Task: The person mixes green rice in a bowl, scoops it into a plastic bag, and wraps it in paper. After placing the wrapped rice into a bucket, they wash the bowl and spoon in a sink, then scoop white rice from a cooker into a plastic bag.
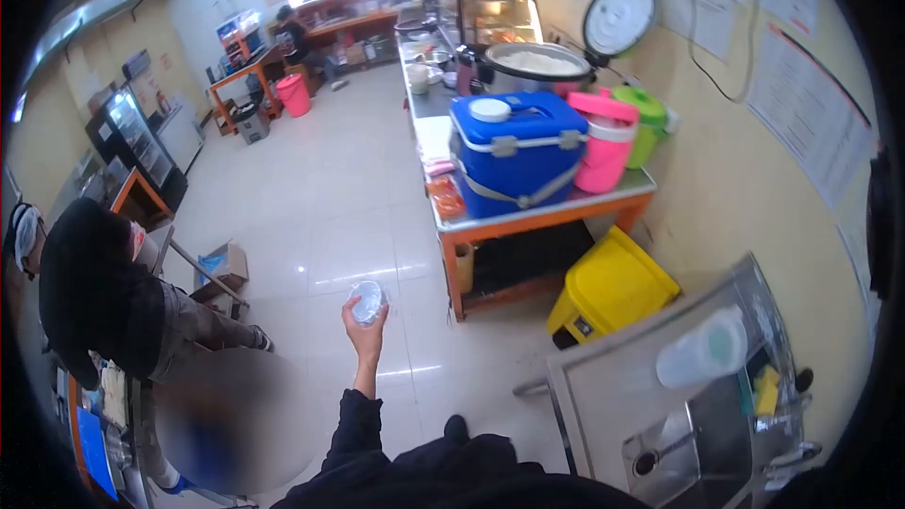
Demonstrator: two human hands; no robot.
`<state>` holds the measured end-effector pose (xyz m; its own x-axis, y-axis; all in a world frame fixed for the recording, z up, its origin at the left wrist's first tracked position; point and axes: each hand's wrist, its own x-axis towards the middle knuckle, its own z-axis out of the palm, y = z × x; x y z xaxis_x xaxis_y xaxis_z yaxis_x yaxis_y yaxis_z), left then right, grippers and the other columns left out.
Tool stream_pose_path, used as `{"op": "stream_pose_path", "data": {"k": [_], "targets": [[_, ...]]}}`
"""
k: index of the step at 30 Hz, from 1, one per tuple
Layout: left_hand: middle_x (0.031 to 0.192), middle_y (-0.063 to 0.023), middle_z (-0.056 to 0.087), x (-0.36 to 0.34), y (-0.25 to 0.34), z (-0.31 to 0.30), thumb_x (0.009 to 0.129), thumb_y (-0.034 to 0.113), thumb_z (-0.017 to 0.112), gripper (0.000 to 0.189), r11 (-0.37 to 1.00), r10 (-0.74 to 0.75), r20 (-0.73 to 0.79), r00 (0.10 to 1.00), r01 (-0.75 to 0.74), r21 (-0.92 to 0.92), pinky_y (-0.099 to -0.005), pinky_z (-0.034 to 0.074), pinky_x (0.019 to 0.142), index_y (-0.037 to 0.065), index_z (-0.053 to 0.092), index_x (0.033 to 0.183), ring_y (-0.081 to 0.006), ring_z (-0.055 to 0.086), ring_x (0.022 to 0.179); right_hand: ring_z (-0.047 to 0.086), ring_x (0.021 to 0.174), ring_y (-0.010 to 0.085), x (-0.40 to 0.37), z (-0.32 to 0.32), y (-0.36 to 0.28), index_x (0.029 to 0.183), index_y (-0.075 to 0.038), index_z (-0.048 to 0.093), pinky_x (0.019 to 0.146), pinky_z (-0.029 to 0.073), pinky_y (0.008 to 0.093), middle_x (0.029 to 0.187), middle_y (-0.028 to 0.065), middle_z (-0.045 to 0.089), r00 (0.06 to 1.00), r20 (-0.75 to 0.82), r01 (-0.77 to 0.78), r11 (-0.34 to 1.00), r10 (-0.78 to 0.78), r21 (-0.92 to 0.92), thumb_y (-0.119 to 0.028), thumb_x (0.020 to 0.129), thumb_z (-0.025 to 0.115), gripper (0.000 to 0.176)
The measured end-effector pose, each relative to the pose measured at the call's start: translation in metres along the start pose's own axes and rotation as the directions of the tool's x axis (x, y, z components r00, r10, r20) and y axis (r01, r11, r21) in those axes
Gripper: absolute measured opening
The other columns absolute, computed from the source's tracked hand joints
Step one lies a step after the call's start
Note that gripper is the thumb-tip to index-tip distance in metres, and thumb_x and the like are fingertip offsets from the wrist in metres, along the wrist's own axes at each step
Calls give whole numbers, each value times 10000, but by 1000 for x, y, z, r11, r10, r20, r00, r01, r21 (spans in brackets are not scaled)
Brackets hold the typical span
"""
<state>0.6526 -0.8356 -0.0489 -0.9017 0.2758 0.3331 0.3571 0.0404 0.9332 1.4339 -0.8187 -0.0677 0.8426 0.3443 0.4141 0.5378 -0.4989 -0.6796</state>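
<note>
My left hand (366,328) is raised in front of my body, over the tiled floor. Its fingers are closed round a small clear round container (367,302), which looks like plastic; whether anything is inside cannot be made out. A dark sleeve covers the forearm up to the wrist. My right hand is out of view.
Right of centre, a table (547,292) bears a blue cooler (518,146), a pink jug (603,146) and an open rice cooker (535,61). A yellow bin (617,287) stands beside a steel sink (665,452). A person (99,292) leans at the left; another person (294,40) is far back.
</note>
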Motion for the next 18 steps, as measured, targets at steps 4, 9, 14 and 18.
{"op": "stream_pose_path", "data": {"k": [4,9,14,18], "targets": [[1190,-142,530,87,1,19,687,161,867,604,997,81,79,994,-81,3,-371,433,981,20,535,1172,-282,526,1142,546,1031,352,-50,65,-86,1258,29,463,859,464,447,1165,250,565,1000,11,-2,996,1,89,-216,916,553,429],[1139,-130,559,196,1,84,691,161,864,606,986,165,126,978,-163,-26,-367,447,966,36,524,1176,-268,547,1117,542,1007,340,-101,127,-157,1249,31,454,851,463,448,1151,247,561,1000,10,-20,993,19,119,-219,921,546,422],[1168,-122,565,305,17,168,723,173,853,561,984,131,285,950,-90,-153,-321,506,867,45,527,1161,-230,586,1061,540,988,331,-147,170,-198,1242,33,447,844,461,448,1139,244,558,994,-55,-88,987,96,134,-222,925,541,417],[1075,-118,614,407,-31,256,764,220,835,470,987,-36,392,919,93,-128,-298,539,773,45,559,1102,-203,635,939,536,964,319,-187,200,-220,1233,35,438,836,460,449,1125,241,554,958,-161,-215,967,236,136,-225,929,534,411]]}}
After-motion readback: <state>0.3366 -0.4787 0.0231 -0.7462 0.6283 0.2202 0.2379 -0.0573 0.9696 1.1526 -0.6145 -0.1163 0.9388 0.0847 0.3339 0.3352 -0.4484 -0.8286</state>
